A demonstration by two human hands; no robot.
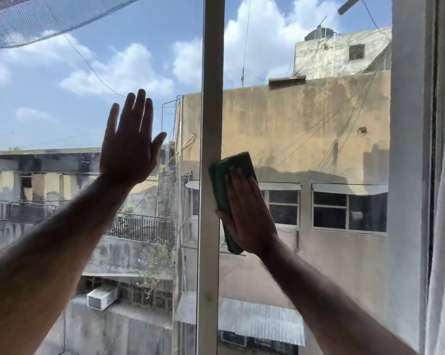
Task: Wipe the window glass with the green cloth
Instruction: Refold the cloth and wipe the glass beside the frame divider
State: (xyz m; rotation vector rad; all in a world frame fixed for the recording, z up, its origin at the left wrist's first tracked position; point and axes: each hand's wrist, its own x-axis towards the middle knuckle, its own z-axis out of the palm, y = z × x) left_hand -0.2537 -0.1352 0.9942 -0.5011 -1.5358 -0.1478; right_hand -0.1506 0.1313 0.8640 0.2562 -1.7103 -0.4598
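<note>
A folded green cloth [222, 175] lies flat against the right window pane [318, 119], just right of the white centre frame bar [211, 98]. My right hand [247, 213] presses on the cloth with its palm and fingers spread, covering the cloth's lower half. My left hand [130, 147] rests flat and empty on the left pane [62, 85], fingers pointing up and slightly apart. Both forearms reach up from the bottom of the view.
A white curtain [444, 226] hangs at the far right beside the white window side frame [406, 149]. A mesh net [37, 19] sags at the top left. Outside are weathered buildings, cables and sky.
</note>
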